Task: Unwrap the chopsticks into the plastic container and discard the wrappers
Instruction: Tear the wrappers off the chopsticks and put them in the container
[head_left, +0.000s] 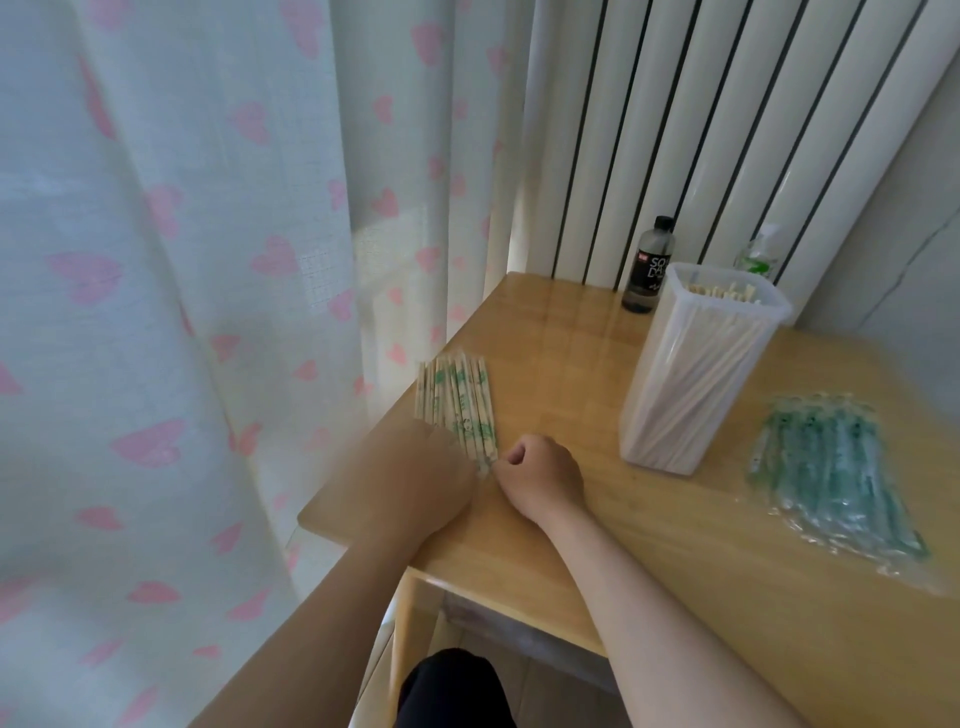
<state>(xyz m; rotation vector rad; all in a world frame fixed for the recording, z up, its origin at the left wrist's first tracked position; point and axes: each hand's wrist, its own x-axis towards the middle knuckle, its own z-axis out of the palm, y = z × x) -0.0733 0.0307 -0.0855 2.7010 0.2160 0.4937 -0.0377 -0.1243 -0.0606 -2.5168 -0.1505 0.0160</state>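
A row of wrapped chopsticks (457, 402) in clear sleeves with green print lies at the table's left edge. My left hand (415, 467) rests over their near ends, fingers curled down on them. My right hand (540, 473) is closed in a fist just right of it, pinching the near tip of one wrapped pair. The tall translucent plastic container (696, 374) stands mid-table with several bare chopsticks inside. A heap of empty green-printed wrappers (831, 473) lies to its right.
The wooden table (675, 545) stands against a white radiator (675, 130). A dark bottle (649, 267) and a clear bottle with a green label (756, 257) stand at the back. A heart-patterned curtain (208, 260) hangs at the left.
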